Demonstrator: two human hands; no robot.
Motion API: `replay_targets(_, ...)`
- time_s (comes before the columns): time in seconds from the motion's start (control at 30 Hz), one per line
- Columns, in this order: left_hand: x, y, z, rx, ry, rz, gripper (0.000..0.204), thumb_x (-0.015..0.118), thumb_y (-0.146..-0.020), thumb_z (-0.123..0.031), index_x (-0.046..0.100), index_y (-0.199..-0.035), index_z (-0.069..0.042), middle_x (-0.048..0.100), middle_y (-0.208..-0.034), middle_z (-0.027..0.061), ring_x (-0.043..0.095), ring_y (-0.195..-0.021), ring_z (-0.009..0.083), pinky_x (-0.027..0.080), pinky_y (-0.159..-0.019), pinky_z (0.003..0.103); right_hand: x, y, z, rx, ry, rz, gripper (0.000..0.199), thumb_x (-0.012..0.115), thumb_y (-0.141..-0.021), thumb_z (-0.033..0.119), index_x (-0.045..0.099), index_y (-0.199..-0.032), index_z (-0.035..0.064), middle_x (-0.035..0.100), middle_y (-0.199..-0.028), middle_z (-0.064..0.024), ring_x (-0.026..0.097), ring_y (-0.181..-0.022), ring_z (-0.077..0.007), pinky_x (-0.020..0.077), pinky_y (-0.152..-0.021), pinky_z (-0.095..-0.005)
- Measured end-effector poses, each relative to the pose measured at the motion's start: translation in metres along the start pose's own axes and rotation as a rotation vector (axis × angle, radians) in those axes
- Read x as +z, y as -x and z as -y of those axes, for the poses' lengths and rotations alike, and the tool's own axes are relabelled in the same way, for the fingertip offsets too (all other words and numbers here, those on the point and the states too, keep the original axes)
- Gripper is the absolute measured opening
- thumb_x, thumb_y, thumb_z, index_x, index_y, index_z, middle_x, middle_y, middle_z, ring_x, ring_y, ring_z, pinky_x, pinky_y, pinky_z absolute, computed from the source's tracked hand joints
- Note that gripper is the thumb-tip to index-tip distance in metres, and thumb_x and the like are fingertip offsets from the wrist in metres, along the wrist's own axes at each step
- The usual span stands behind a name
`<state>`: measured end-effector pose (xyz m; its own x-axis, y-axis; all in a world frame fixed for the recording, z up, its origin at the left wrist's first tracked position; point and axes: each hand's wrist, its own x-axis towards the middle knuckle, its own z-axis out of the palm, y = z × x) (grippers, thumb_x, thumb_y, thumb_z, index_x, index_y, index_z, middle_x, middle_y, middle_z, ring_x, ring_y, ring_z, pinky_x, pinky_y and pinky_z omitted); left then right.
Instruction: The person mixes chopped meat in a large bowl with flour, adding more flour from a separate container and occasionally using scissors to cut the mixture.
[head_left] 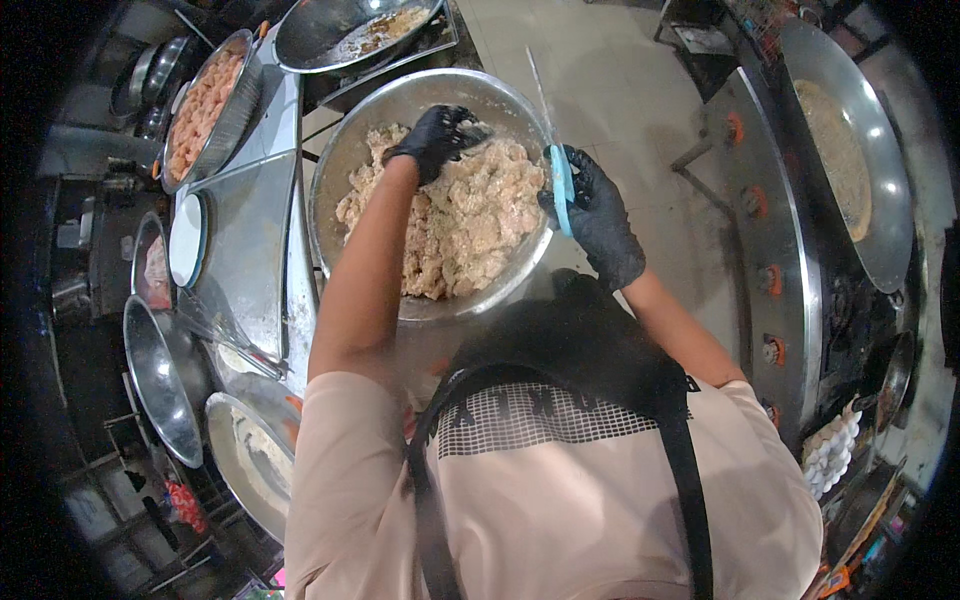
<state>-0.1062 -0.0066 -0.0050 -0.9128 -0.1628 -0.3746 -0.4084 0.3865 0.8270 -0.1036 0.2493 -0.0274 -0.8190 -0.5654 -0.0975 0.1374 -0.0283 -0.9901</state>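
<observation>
A wide steel bowl (335, 110) in front of me holds a heap of pale, batter-coated meat pieces (475, 215). My left hand (437, 142), in a black glove, is in the far part of the bowl. Its fingers are curled down at the meat, smeared with batter, and what lies between them cannot be made out. At the bowl's right rim my right hand (597, 215), gloved too, grips scissors (562, 190) by their light-blue handles. The thin metal blades point up and away, over the bowl's right edge.
At the left, a metal counter (245, 215) bears a tub of raw meat pieces (210, 115), a white round lid (187, 240) and a whisk (225, 330). A wok (355, 35) stands beyond. Lower left are steel bowls (165, 375). On the right, a stove (770, 230) carries a large pan (880, 150).
</observation>
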Motion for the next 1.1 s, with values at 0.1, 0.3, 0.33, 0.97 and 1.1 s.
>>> replay_targets(0.1,-0.019,0.038,-0.009,0.157,0.049,0.021,0.029,0.055,-0.084,-0.01,0.057,-0.112,-0.005,0.061,-0.106,0.0056,0.059,-0.083,0.0132,0.049,-0.067,0.027,0.0,-0.004,-0.005,-0.051,0.033,-0.021,0.058,0.07,-0.076,0.009,0.044,-0.127,0.0026,0.059,-0.113,-0.0142,0.058,-0.1,-0.0196,0.0474,-0.086,-0.0316)
replay_targets(0.3,-0.029,0.078,-0.014,0.175,0.308,-0.044,0.037,0.064,-0.078,-0.016,0.056,-0.112,-0.004,0.061,-0.102,0.0058,0.058,-0.081,0.0148,0.046,-0.067,0.027,0.001,-0.001,0.008,-0.017,0.093,-0.015,0.058,0.07,-0.077,0.011,0.044,-0.127,0.0032,0.058,-0.114,-0.0146,0.058,-0.101,-0.02,0.0477,-0.087,-0.032)
replay_targets(0.33,-0.03,0.081,-0.013,0.147,0.311,-0.082,0.036,0.064,-0.078,-0.016,0.057,-0.111,-0.004,0.062,-0.102,0.0061,0.059,-0.082,0.015,0.046,-0.067,0.027,0.002,-0.001,0.01,-0.036,0.092,-0.006,0.058,0.07,-0.077,0.011,0.043,-0.128,0.0031,0.058,-0.114,-0.0146,0.058,-0.101,-0.0199,0.0477,-0.087,-0.0319)
replay_targets(0.97,-0.065,0.05,0.06,-0.046,-0.201,-0.399,0.035,0.063,-0.081,-0.016,0.059,-0.114,-0.006,0.061,-0.108,0.0059,0.055,-0.089,0.0169,0.046,-0.077,0.031,0.004,0.002,0.013,-0.074,0.056,0.0,0.057,0.07,-0.077,0.01,0.045,-0.127,0.0039,0.059,-0.111,-0.0128,0.058,-0.098,-0.0172,0.0488,-0.083,-0.0291)
replay_targets(1.1,-0.047,0.026,0.057,0.038,-0.235,-0.525,0.036,0.058,-0.083,-0.011,0.056,-0.119,-0.008,0.059,-0.112,0.0088,0.056,-0.093,0.0193,0.046,-0.083,0.031,0.002,-0.002,0.001,-0.124,0.076,-0.009,0.054,0.069,-0.078,0.009,0.046,-0.127,0.0042,0.059,-0.11,-0.0116,0.058,-0.098,-0.0165,0.0487,-0.082,-0.0293)
